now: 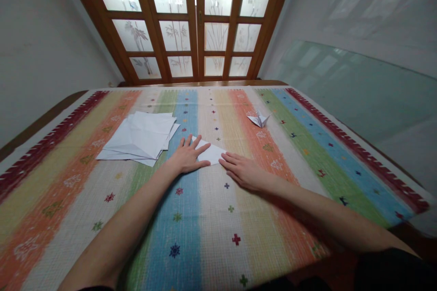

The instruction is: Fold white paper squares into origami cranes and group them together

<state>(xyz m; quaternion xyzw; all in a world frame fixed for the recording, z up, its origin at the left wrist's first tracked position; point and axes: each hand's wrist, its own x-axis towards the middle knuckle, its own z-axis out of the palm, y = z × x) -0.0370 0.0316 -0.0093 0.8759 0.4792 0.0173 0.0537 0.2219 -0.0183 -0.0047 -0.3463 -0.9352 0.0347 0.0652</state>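
A folded piece of white paper [210, 152] lies flat on the striped tablecloth in front of me. Across its left part rests my left hand [188, 155], fingers spread and pressing down. My right hand [241, 170] lies at the paper's right corner, its fingers stretched out close together with the tips on the edge. Neither hand grips anything. Part of the paper is hidden under my left fingers.
To the left sits a loose stack of white paper sheets [139, 136]. A folded white paper crane [259, 119] stands farther back on the right. The striped tablecloth [218, 218] covers the table; wooden doors with frosted panes [177, 36] rise behind it.
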